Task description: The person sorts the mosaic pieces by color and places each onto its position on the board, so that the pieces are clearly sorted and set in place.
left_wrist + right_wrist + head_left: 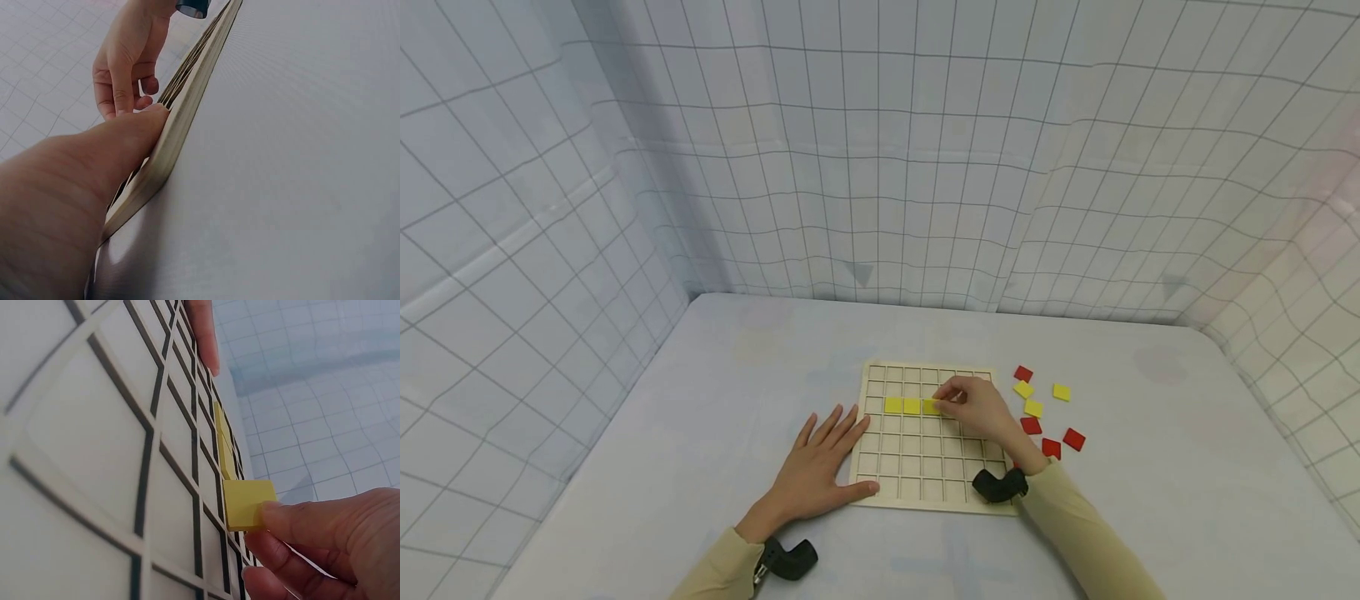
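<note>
Watching remotely, I saw the right hand (979, 406) pinching a yellow tile (245, 503), tilted at the board (912, 488), just right of two flat tiles (892, 406); the left hand (812, 475), fingers spread, lay farther off, touching the board's left edge.

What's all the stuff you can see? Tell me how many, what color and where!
Table: one, whitish, in the lower middle.
Grid board: one, cream, on the table.
Placed tiles: two, yellow, side by side on the board.
Held tile: one, yellow, at the board.
Loose yellow tiles: three, yellow, right of the board.
Red tiles: four clear, another mostly hidden; red, right of the board.
Lined sheets: count unclear, white with dark lines, around the table.
Wrist cameras: two, black, one per wrist.
Sleeves: two, pale yellow, one per arm.
Left hand: one, bare, touching the board's left side.
Right hand: one, bare, pinching the held tile.
</note>
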Demonstrator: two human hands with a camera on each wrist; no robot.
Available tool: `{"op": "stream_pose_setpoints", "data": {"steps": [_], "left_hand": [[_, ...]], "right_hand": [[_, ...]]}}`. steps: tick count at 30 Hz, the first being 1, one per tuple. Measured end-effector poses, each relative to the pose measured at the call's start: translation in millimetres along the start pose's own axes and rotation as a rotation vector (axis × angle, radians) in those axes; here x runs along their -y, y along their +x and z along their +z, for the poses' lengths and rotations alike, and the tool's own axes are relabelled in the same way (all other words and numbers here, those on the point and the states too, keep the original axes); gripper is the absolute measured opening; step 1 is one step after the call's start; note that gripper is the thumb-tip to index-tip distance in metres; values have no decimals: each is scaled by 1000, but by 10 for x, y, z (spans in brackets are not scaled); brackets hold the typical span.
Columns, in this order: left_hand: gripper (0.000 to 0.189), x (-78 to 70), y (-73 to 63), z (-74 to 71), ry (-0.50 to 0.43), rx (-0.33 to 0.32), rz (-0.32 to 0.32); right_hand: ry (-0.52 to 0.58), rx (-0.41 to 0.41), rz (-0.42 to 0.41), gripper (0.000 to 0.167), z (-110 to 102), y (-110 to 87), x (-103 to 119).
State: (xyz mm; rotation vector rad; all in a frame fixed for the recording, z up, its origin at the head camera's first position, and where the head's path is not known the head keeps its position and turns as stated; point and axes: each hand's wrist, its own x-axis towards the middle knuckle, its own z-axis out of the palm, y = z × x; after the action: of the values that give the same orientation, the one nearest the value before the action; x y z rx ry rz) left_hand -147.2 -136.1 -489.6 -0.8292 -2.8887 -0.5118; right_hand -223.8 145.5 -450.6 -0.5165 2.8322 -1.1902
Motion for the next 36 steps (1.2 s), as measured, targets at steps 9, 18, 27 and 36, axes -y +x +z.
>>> {"op": "stream_pose_setpoints", "data": {"steps": [9, 18, 27, 36], "left_hand": [[90, -22, -1, -22, -21, -27, 14], [90, -18, -2, -25, -22, 9, -4], [90, -15, -3, -14, -23, -15, 9], [89, -30, -6, -35, -23, -19, 9]], "right_hand": [[-6, 6, 21, 5, 2, 2, 2], [-22, 10, 53, 5, -19, -14, 43], [-57, 2, 62, 5, 3, 5, 18], [-88, -16, 45, 9, 23, 23, -8]]}}
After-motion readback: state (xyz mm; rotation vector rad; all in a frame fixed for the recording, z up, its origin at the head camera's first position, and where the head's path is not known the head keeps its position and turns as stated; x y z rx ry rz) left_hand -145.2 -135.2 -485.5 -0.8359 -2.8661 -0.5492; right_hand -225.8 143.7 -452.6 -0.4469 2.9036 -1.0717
